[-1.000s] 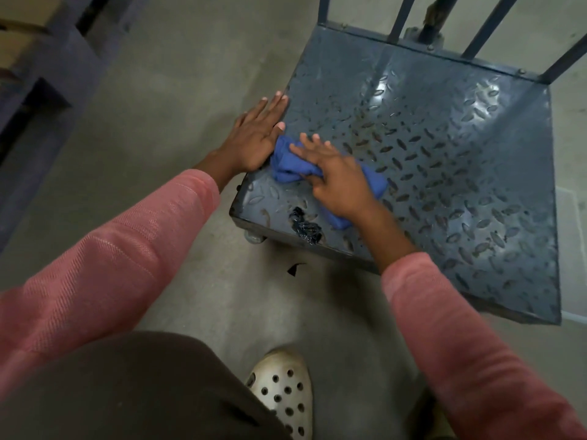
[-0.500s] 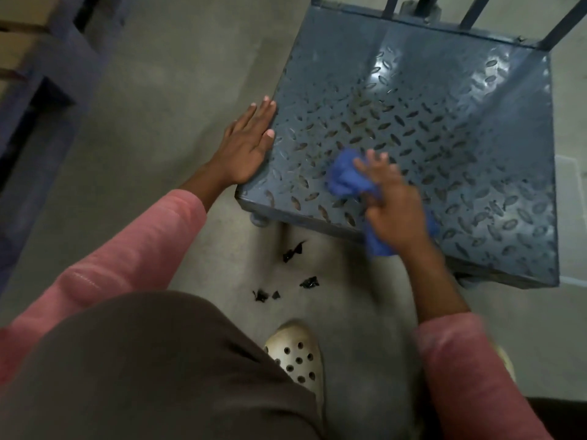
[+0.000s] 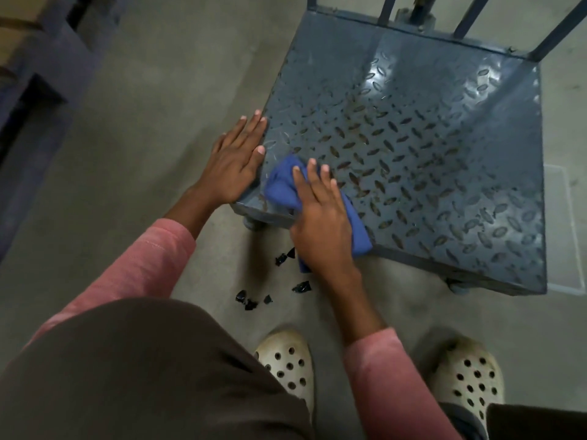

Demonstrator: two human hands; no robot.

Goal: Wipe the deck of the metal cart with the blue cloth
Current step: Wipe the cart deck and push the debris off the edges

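Concrete floor (image 3: 143, 154) surrounds the metal cart (image 3: 444, 263), and we start at our right hand (image 3: 320, 223). Its fingers are straight and close together, and the palm presses the blue cloth (image 3: 281, 185) flat onto the near-left corner of the deck (image 3: 428, 160). The cloth's tail hangs over the near edge. Our left hand (image 3: 235, 166) lies spread and flat against the deck's left edge, just beside the cloth, steadying the cart.

Half a second ago the cloth was farther right along the near edge; we have drawn it back to the corner. The black scrap that sat on the deck a second ago is gone, and black scraps (image 3: 301, 286) lie on the floor below. So the near strip looks swept, while we judge that the middle and far deck, with its brownish flecks, is yet to be wiped.

Counted: two hands, one cloth, one cart, two wheels (image 3: 253, 224) in view, six scraps as best we can tell, two pale clogs (image 3: 286, 363).
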